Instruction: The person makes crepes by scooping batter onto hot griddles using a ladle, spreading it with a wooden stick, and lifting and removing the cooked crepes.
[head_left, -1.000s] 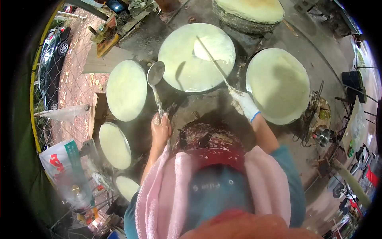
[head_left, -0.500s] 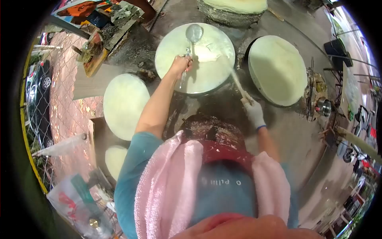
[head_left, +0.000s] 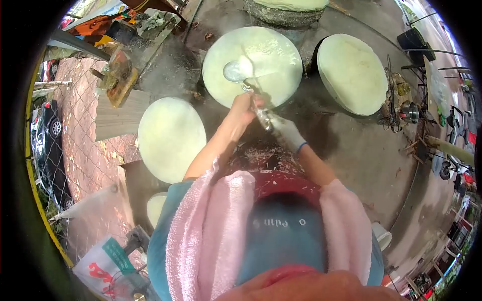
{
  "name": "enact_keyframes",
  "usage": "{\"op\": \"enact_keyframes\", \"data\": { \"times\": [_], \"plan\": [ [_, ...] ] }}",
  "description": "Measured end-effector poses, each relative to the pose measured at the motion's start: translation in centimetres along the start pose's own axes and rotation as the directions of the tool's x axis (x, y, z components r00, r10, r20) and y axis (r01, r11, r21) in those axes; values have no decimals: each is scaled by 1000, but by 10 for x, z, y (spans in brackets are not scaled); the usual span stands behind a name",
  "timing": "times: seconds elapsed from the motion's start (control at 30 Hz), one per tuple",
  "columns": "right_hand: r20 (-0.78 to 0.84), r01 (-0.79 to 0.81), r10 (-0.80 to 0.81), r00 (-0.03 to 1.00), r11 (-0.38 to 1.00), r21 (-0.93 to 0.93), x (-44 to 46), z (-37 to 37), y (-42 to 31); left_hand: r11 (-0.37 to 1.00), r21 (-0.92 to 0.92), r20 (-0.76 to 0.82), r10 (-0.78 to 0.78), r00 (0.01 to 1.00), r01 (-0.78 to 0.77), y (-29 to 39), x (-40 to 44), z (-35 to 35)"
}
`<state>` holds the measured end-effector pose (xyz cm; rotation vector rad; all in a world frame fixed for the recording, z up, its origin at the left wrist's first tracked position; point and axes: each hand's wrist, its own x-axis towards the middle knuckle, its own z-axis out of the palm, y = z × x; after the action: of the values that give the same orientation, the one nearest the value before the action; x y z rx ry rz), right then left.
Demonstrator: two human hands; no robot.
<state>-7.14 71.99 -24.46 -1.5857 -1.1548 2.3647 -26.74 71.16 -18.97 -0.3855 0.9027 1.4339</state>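
My left hand (head_left: 243, 108) is closed around the handle of a metal ladle (head_left: 234, 71). The ladle's bowl is over the near left part of a large round pan (head_left: 286, 83) coated with pale, wet batter. My right hand (head_left: 285, 130), in a white glove, is closed close beside the end of the ladle's handle. From it a thin stick (head_left: 254, 84) appears to run up over the pan, partly hidden by my left hand and the ladle. A white patch beside the ladle's bowl could be batter or the stick's head; I cannot tell which.
More round pale-coated surfaces surround me: one to the right (head_left: 351, 75), one to the left (head_left: 172, 140), one at the top (head_left: 291, 4). A small metal pot (head_left: 410, 112) stands far right. A chain-link fence (head_left: 75, 135) runs along the left. Steam hangs near the pan.
The ladle's bowl has swung down and left over the pan. My right hand has moved left with the stick, from well apart to right beside my left hand. The view has shifted slightly.
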Motion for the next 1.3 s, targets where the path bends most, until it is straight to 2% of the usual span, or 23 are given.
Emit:
{"op": "enact_keyframes", "data": {
  "times": [0.07, 0.13, 0.17, 0.2, 0.23, 0.27, 0.3, 0.33, 0.4, 0.43, 0.53, 0.57, 0.6, 0.63, 0.67, 0.73, 0.87, 0.93, 0.97, 1.1, 1.17, 1.23, 1.3],
  "plan": [
    [54, -14, 11, 998, 998, 69, -12, 20, -16, 986, -25, 37, 167, 985, -166, 3, -11, 4],
    [33, -22, 20, 999, 999, 49, -34, -1, -47, 895, 239, 60, 374, 926, -377, 33, -45, -13],
    [-81, 128, -128, 988, 992, -15, -29, -17, -48, 657, 555, 152, 524, 838, -511, 46, -45, -40],
    [-181, 264, -277, 944, 960, -93, -19, -32, -45, 784, 406, 286, 379, 880, -470, 55, -51, -58],
    [-236, 198, -232, 944, 967, -162, -5, -47, -42, 891, 285, 409, 220, 886, -353, 64, -58, -77],
    [-289, 122, -186, 939, 966, -227, 0, -52, -43, 942, -204, 690, -55, 722, 267, 65, -79, -74],
    [-135, 367, -515, 846, 748, -553, 1, -49, -35, 996, -40, 432, 87, 898, -77, 58, -94, -63],
    [91, 537, -645, 759, 539, -649, 19, -56, -15, 989, 8, 373, 134, 918, -148, 64, -104, -45],
    [103, 211, -211, 972, 600, -771, 6, -43, -20, 956, 117, 252, 233, 939, -269, 67, -119, -14],
    [155, 264, -228, 961, 599, -756, 1, -49, -20, 986, -91, 328, 164, 930, -141, 73, -118, -11],
    [-129, 292, -478, 869, 705, -647, -22, -92, -37, 963, -266, 479, 105, 871, 31, 70, -117, -3],
    [-155, 326, -612, 775, 599, -731, -29, -110, -46, 973, -224, 404, 151, 902, -63, 58, -119, 4],
    [-152, 170, -627, 764, 423, -890, -36, -131, -61, 973, -168, 329, 205, 922, -157, 45, -125, 10],
    [-196, 90, -606, 771, 409, -908, -47, -141, -82, 959, -169, 279, 267, 923, -226, 32, -125, 9],
    [-232, 15, -584, 778, 386, -922, -50, -152, -98, 956, -212, 326, 267, 907, -205, 21, -124, 7],
    [-118, 49, -795, 595, 182, -982, -20, -182, -99, 961, -213, 344, 244, 907, -178, 5, -125, 8],
    [-61, -11, -810, 583, 67, -998, 16, -205, -125, 930, -355, 405, 240, 882, -90, -28, -139, 21],
    [-25, -45, -814, 580, -1, -999, 34, -218, -123, 829, 225, 32, 519, 854, -512, -42, -150, 38],
    [-3, -20, -817, 576, -11, -1000, 43, -226, -121, 707, 541, -158, 617, 771, -455, -49, -156, 48],
    [-53, -100, -845, 532, 0, -995, 33, -258, -147, 812, 157, -195, 583, 789, -562, -65, -161, 49],
    [30, 151, -920, 392, 32, -988, 14, -293, -185, 822, 43, -161, 566, 808, -567, -67, -166, 42],
    [240, 221, -941, 240, -187, -957, -12, -320, -242, 828, 3, -148, 556, 818, -561, -63, -168, 35],
    [80, 1, -863, 498, -92, -996, -54, -317, -304, 832, -29, -142, 545, 826, -554, -59, -170, 27]
  ]
}}
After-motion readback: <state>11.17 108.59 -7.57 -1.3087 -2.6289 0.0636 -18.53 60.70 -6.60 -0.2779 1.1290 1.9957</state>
